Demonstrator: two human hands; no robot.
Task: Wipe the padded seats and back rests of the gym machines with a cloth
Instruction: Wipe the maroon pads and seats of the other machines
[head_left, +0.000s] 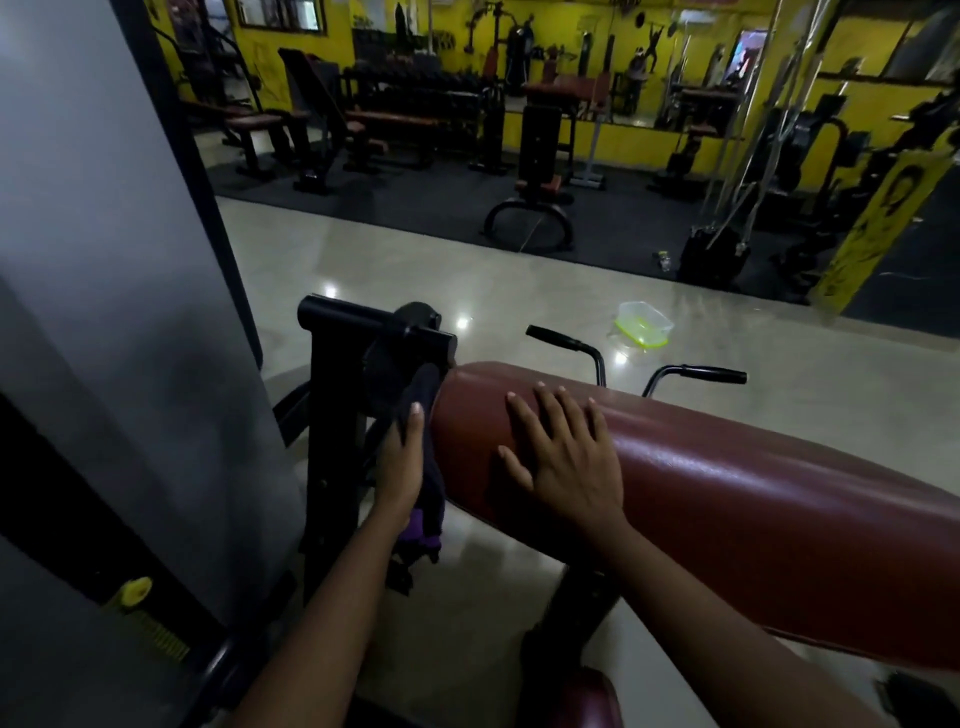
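At the far left a grey machine panel (104, 260) is filling the view, with a yellow pin (132, 590) sitting low on it. Just right of it, a black frame post (327, 415) is carrying the end of the maroon padded rest (727, 493).

The left hand (400, 467) is pressing a dark cloth (430, 387) against that end face, in the narrow gap beside the post. One straight digit is showing on the cloth. The other fingers are hidden by the fabric, so whether they are curling round it cannot be told. The right hand (566, 462) is lying flat on top of the pad, fingers spread, seemingly steadying it.

To do this step well, the person is probably best off keeping the cloth flat on the vinyl and working round the end's curved edge, then along the top. The slack fabric hanging below the wrist is risking a snag on the post and its pivot.

Beyond the pad two black handles (566, 343) are sticking up, and they are likely to crowd any wiping along the far side. Further right, a clear container with a green rim (644, 325) is sitting on the shiny floor, well apart from the machine.
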